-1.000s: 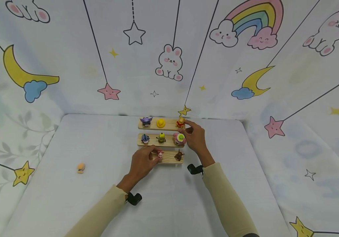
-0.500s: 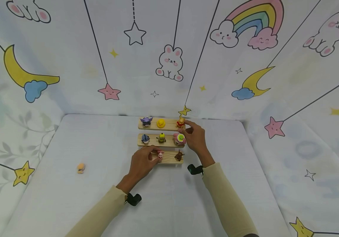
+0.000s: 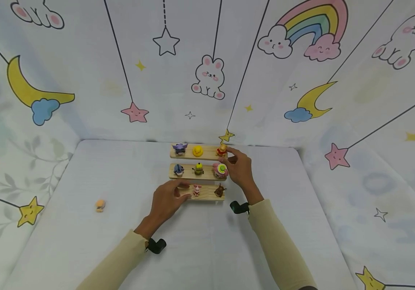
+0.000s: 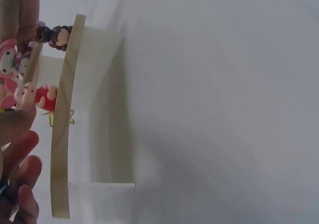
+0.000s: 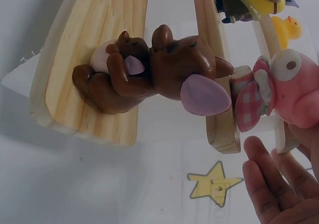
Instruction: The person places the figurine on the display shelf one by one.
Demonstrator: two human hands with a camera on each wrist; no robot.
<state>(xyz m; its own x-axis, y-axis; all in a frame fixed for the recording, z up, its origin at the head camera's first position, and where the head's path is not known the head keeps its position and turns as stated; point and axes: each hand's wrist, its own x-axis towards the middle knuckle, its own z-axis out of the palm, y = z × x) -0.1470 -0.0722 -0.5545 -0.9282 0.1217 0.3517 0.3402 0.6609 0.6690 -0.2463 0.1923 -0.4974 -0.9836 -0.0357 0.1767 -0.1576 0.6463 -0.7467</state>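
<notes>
In the head view, my left hand point(image 3: 166, 200) is beside the left part of the front wooden shelf point(image 3: 207, 196), thumb and fingers parted. A small pink piglet figurine point(image 3: 197, 190) stands upright there, just right of the fingertips. The left wrist view shows that piglet point(image 4: 46, 98) in red, with the thumb close to its head. My right hand point(image 3: 240, 168) is at the right end of the back shelf point(image 3: 207, 152), its index finger and thumb around a yellow bear figurine point(image 3: 221, 150) in red. That pinch is outside the right wrist view, where the other fingers point(image 5: 264, 184) are extended.
A brown kangaroo figurine point(image 3: 219, 190) stands right on the front shelf. The middle shelf point(image 3: 207, 176) bears blue, yellow-green and pink figurines point(image 3: 220, 170). A purple figurine point(image 3: 180, 149) and yellow duck point(image 3: 197, 151) are behind. A tan figurine point(image 3: 100, 205) lies far left on the white table.
My left hand has let go of the piglet figurine and drawn back slightly to the left, leaving it standing on the front shelf. My right hand has stayed in place.
</notes>
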